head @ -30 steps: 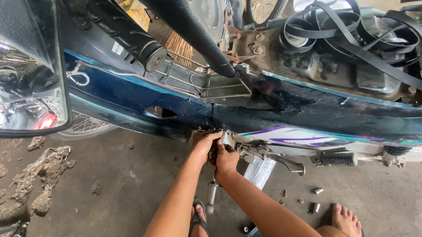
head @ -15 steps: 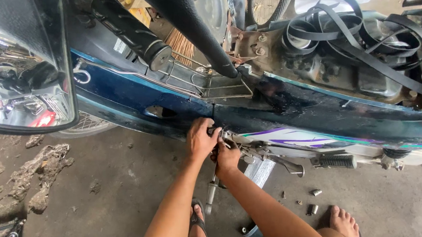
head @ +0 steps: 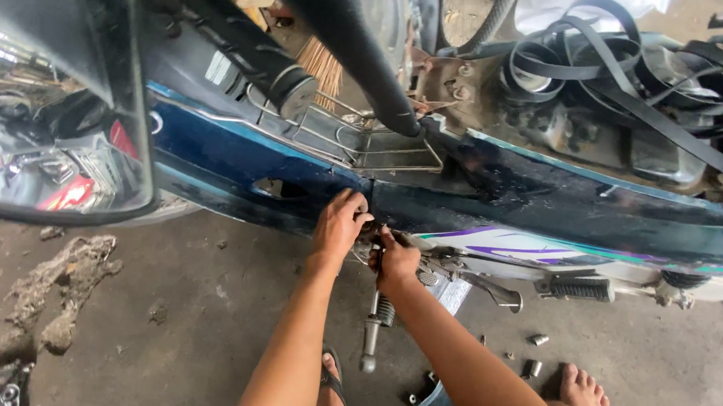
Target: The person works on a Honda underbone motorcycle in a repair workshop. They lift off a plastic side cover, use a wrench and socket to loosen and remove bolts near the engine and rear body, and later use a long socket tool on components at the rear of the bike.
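Observation:
My left hand (head: 339, 227) is curled over the lower edge of the motorcycle's dark blue body panel (head: 214, 148), at the seam with the rear panel. Just right of it and touching, my right hand (head: 393, 259) is a closed fist around the top of a metal tool (head: 370, 333). The tool has a ribbed grip and hangs straight down under the bike. What its tip sits on is hidden behind my fingers.
A round mirror (head: 48, 125) fills the left side, with a handlebar grip (head: 246, 45) and a wire basket (head: 373, 149) above my hands. Black rubber belts (head: 637, 78) lie on the bike's top. A foot peg (head: 574, 287), small metal sockets (head: 531, 368) and dirt clumps (head: 63, 293) are on or near the concrete floor.
My left hand has shifted from under the panel up onto its lower edge. My right hand stays closed on the tool at almost the same spot.

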